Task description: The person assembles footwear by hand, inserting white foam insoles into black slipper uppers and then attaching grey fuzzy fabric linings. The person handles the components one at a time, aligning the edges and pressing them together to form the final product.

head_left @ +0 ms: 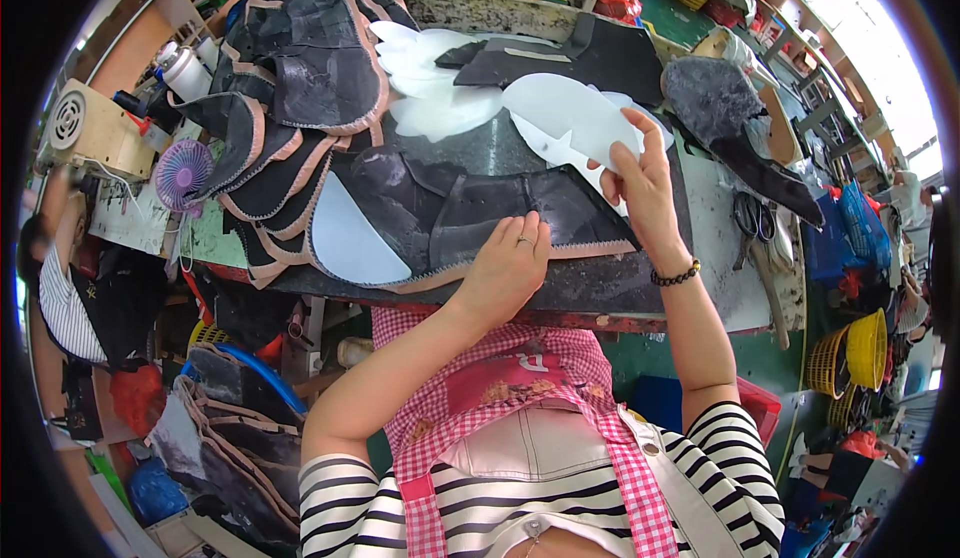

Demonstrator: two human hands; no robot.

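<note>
On the dark worktop in front of me lies a black boot upper [480, 208] with a tan zigzag-stitched edge. My left hand [510, 263] rests on its near edge, fingers stretched out and laid flat. A pale half-moon stiffener piece [352, 233] covers the upper's left end. Between the thumb and fingers of my right hand [643, 183] is a thin white curved stiffener piece [565, 108], raised above the upper's right end. Part of a dark edge under that piece is hidden. More white rounded pieces [425, 73] lie fanned out behind the upper.
Stacked boot uppers [325, 68] pile up on the left, near a small purple fan [184, 174]. A black cut piece [570, 58] lies at the back, and a grey fuzzy-lined boot upper [715, 108] at the right. More uppers [235, 438] stand at lower left. Another person [75, 293] is at far left.
</note>
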